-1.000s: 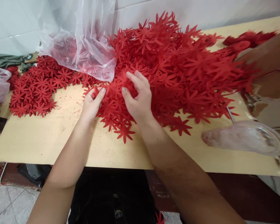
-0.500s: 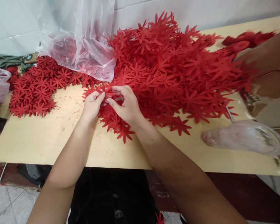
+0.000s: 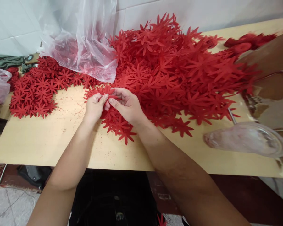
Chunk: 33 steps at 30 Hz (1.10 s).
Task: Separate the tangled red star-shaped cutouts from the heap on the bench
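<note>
My left hand (image 3: 95, 106) pinches a red fabric flower cutout (image 3: 108, 91) between thumb and fingers. From the other side my right hand (image 3: 127, 105) grips the same flower, its thumb close to the left thumb. Below and around both hands lie more red star-shaped flower cutouts (image 3: 119, 125) on the table. A large heap of the red flowers (image 3: 165, 81) rises just beyond and to the right of my right hand. The centre of the held flower is partly hidden by my fingers.
A smaller pile of red flowers (image 3: 35, 91) lies at left. Behind it stands a clear plastic bag (image 3: 85, 47). A plastic cup (image 3: 245, 138) lies on its side at right, near a cardboard box (image 3: 271, 56). Red scraps dot the wooden table (image 3: 70, 144).
Both hands have shifted slightly to the right and their thumbs have come closer together on the flower. The piles around them look the same.
</note>
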Tool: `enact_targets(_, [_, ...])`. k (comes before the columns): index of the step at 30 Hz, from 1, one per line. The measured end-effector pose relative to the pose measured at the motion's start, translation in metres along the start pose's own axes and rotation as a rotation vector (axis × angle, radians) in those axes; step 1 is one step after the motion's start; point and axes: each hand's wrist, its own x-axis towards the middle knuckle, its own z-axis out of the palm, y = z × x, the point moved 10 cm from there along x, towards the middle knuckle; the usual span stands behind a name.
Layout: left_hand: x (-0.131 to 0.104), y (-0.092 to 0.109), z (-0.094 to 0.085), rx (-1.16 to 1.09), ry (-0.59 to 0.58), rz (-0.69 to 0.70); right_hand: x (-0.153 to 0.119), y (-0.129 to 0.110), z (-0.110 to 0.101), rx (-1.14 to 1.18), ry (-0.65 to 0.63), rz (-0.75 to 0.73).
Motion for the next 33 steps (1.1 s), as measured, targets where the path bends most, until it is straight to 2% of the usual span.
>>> enact_targets(5, [-0.003, -0.004, 0.004, 0.038, -0.014, -0.055, 0.0, 0.003, 0.001, 0.178, 0.028, 0.091])
enact_targets(9, [-0.003, -0.002, 0.013, 0.044, -0.096, -0.006, -0.001, -0.002, 0.009, 0.289, -0.036, 0.115])
enact_targets(12, [-0.003, -0.001, 0.014, 0.021, -0.12, 0.044, 0.0, -0.002, 0.003, 0.287, 0.01, 0.111])
enact_targets(16, [-0.004, -0.001, 0.008, 0.094, -0.087, 0.112, 0.001, 0.002, -0.008, 0.191, 0.096, 0.124])
enact_targets(21, [-0.002, -0.002, -0.004, 0.193, 0.016, 0.167, 0.002, 0.003, -0.014, 0.173, 0.145, 0.128])
enact_targets(26, [-0.001, 0.012, -0.018, 0.139, 0.117, 0.254, 0.003, 0.003, -0.017, 0.174, 0.163, 0.13])
enact_targets(29, [-0.004, 0.021, -0.017, 0.117, 0.111, 0.323, 0.002, 0.002, -0.015, 0.181, 0.154, 0.14])
enact_targets(33, [-0.01, 0.025, -0.006, 0.113, 0.036, 0.367, 0.001, -0.005, -0.015, 0.148, 0.143, 0.144])
